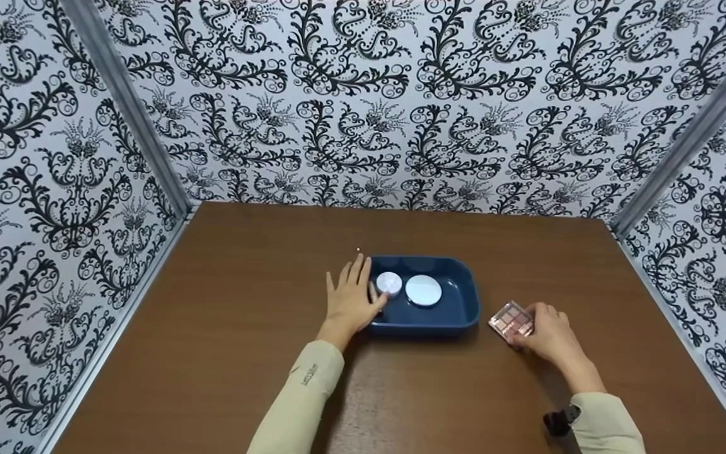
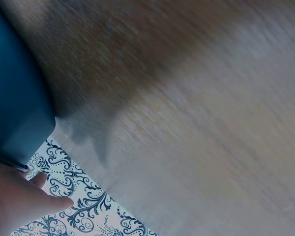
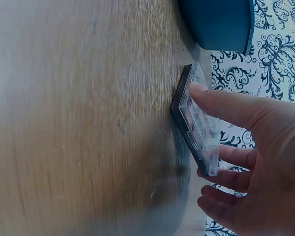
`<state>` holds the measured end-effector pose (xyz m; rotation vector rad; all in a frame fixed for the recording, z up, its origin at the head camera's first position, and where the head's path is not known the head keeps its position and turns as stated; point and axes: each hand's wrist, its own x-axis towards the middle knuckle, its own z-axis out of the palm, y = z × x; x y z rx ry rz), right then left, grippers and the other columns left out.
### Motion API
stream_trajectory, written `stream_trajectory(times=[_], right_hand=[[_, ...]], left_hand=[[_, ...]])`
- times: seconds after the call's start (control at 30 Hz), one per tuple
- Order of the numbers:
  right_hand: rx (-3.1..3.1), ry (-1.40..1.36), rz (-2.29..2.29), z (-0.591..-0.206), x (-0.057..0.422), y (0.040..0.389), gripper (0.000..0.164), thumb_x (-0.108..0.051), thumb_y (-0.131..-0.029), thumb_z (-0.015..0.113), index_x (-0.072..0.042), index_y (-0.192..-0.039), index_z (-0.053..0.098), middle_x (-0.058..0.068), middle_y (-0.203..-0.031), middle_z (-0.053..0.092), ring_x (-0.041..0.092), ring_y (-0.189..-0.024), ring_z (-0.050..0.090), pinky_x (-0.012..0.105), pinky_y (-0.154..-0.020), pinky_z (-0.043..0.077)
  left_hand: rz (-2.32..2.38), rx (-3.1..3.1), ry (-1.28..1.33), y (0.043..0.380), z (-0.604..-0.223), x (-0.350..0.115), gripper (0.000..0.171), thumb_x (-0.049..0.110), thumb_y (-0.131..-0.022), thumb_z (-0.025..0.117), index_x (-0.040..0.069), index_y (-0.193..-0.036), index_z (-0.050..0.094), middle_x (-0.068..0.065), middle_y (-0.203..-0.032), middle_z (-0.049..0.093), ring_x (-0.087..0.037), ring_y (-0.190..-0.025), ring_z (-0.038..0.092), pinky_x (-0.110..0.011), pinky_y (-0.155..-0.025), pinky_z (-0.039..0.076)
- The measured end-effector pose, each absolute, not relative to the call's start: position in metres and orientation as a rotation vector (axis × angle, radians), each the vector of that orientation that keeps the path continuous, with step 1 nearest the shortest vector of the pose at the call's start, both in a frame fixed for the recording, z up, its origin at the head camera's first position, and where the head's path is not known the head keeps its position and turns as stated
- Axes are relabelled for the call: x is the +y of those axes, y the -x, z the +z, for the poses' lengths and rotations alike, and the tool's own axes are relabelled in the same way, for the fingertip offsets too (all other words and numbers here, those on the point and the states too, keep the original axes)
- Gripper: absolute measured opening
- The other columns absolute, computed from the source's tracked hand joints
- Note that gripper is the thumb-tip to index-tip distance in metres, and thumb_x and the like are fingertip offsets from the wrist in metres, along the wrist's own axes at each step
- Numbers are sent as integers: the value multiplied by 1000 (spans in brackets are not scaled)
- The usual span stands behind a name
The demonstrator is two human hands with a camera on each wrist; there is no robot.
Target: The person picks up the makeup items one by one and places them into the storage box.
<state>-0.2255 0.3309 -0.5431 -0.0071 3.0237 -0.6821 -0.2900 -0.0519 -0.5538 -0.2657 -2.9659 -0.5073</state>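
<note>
A blue rectangular tray (image 1: 457, 309) stands on the table and holds two round white lidded containers, a smaller one (image 1: 389, 283) and a larger one (image 1: 424, 291). My left hand (image 1: 348, 306) rests at the tray's left rim, its fingers spread and fairly straight, the thumb reaching over the inside. Something thin beside that thumb is mostly hidden. To the right of the tray, my right hand (image 1: 549, 334) holds an eyeshadow palette (image 1: 510, 320) with a clear lid. In the right wrist view, the thumb lies on the lid of the palette (image 3: 199, 128) and fingers are at its far edge.
A brown wooden table (image 1: 243, 284) spreads around the tray. Black-and-white patterned walls (image 1: 363, 126) enclose its back and sides, with grey metal posts (image 1: 130, 101) at the corners. A tiny bright speck (image 1: 358, 250) shows behind the left hand.
</note>
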Motion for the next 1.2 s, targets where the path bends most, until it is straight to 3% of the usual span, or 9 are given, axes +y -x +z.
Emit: stream_trajectory(times=[0.23,0.4,0.63,0.83,1.07,1.2], right_hand=[[3000,-43,-764,-543,328,224,72,-23,-79,84,9,-128,42,33,-121,55,43,-104,51,56,-85,45],[2999,-68,-860,-541,328,223,60,-16,-83,79,6,-127,43,32,-114,59,38,-94,59,51,-78,47],[3027,-70,-921,-539,327,220,44,-14,-90,72,0,-125,49,28,-122,62,40,-102,64,50,-78,50],[3057,-75,-1003,-538,329,220,34,-11,-92,70,-1,-122,56,27,-115,66,41,-102,65,47,-78,51],[3046,-91,-1177,-535,331,223,26,-5,-94,66,1,-118,62,25,-110,69,17,-87,67,22,-66,53],[2998,-120,-1321,-532,331,224,26,-3,-94,65,4,-119,62,27,-111,68,-2,-79,63,20,-66,57]], left_hand=[[-507,-2977,267,291,-554,-52,85,61,-91,51,20,-160,24,-2,-167,22,-30,-152,28,-64,-122,11],[-492,-2975,265,291,-554,-52,85,62,-91,50,21,-160,23,-2,-167,22,-29,-152,28,-64,-122,12],[-476,-2964,273,291,-556,-52,83,60,-92,51,21,-160,23,-2,-167,23,-29,-151,29,-65,-120,15],[-486,-2965,277,291,-557,-53,83,61,-92,50,21,-160,23,-2,-167,22,-30,-151,29,-65,-120,15],[-489,-2954,282,291,-556,-53,84,60,-92,52,20,-160,24,-3,-167,24,-31,-151,29,-65,-120,16],[-507,-2932,290,291,-557,-53,83,60,-91,53,19,-159,27,-4,-166,26,-32,-150,31,-66,-119,17]])
